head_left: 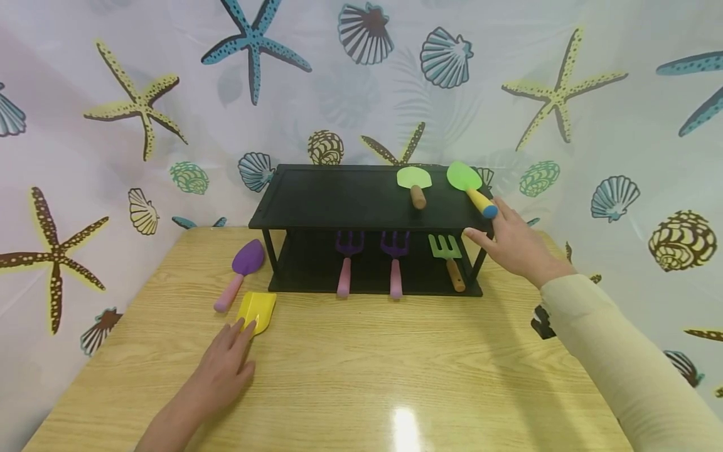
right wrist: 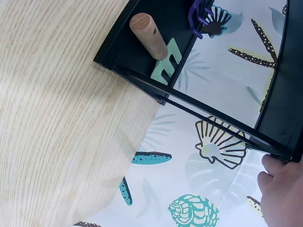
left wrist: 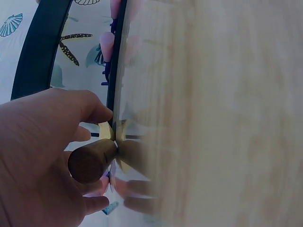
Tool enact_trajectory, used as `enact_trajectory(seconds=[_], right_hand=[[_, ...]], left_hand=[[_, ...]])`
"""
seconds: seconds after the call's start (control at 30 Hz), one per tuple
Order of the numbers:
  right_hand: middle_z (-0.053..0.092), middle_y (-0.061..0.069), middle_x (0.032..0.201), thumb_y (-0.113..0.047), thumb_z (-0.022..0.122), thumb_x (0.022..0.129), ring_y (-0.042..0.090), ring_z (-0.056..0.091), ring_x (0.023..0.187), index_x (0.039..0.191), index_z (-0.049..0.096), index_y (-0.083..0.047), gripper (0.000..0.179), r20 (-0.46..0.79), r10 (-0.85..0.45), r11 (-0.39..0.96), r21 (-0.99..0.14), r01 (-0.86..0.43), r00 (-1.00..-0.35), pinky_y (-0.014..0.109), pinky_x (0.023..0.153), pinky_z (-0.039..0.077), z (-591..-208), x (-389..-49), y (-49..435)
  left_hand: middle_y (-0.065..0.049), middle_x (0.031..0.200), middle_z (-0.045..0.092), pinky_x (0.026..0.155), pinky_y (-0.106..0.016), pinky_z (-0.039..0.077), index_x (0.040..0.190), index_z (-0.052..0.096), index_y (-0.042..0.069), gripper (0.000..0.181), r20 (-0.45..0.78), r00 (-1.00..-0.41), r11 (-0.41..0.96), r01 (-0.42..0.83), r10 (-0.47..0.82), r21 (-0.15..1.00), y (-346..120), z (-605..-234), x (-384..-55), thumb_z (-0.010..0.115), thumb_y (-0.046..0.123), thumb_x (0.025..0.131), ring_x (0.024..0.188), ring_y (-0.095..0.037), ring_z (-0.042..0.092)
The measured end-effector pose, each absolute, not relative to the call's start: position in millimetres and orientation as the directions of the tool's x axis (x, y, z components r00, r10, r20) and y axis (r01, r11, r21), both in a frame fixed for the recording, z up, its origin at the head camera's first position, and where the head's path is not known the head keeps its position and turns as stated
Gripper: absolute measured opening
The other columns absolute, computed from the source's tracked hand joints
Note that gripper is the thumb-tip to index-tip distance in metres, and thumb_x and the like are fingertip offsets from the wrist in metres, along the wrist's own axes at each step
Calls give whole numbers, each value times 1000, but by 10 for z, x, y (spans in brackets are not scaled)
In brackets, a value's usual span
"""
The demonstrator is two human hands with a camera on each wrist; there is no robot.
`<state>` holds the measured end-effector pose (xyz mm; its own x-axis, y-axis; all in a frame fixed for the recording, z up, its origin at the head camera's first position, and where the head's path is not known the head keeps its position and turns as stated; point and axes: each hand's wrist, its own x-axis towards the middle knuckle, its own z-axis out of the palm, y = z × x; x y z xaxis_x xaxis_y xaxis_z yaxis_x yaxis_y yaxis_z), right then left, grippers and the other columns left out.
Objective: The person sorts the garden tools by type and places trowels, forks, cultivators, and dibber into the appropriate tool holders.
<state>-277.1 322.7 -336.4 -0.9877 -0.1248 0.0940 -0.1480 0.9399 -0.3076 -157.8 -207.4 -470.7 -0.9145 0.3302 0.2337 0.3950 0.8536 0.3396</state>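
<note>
Pointing away frm left hand (head_left: pixel 223 370): yellow scoop (head_left: pixel 257 311), blade twd rack (head_left: pixel 339 198).

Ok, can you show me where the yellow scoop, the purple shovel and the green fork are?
yellow scoop (head_left: pixel 257 309), head view, on the middle of its yellow blade.
purple shovel (head_left: pixel 249 257), head view, on its purple blade.
green fork (head_left: pixel 445 247), head view, on its green head, on the rack's lower shelf.
</note>
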Motion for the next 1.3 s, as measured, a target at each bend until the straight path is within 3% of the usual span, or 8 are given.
enact_trajectory(seconds=[0.37,0.6,0.97,1.2,1.3], right_hand=[[-3,25,165,-73,36,94,52,11,148,158,-1,0,103,99,-127,935,-320,-152,-987,68,117,19,-3345,-2771,3197],[-1,25,165,-73,35,94,52,12,148,157,1,2,104,114,-129,938,-309,-159,-985,67,117,19,-3343,-2782,3199],[-2,25,165,-73,35,94,52,12,148,157,-1,2,104,109,-122,939,-309,-150,-987,67,117,19,-3367,-2780,3238],[-2,25,165,-73,36,94,52,12,148,157,1,4,105,110,-117,941,-307,-146,-987,67,117,20,-3360,-2765,3232],[0,26,165,-72,37,95,52,13,148,156,2,5,104,116,-118,940,-306,-149,-986,67,117,20,-3357,-2765,3230]], left_hand=[[-37,150,34,111,-68,29,149,37,-5,63,146,-926,876,376,348,301,-2068,-4780,-1533,61,22,98,137,-58,32],[-35,152,33,110,-69,31,148,35,-8,58,108,-939,885,345,327,313,-2094,-4756,-1509,56,17,100,138,-58,32],[-40,142,43,104,-66,41,138,43,-16,50,287,-873,847,467,395,255,-2067,-4844,-1514,59,-5,92,128,-59,44],[-40,124,57,91,-51,55,124,53,-22,49,522,-727,808,578,446,115,-2048,-4886,-1557,68,-14,79,112,-48,62],[-38,120,61,88,-46,57,120,56,-22,45,530,-729,823,560,434,97,-2032,-4867,-1573,67,-15,78,108,-45,65]])
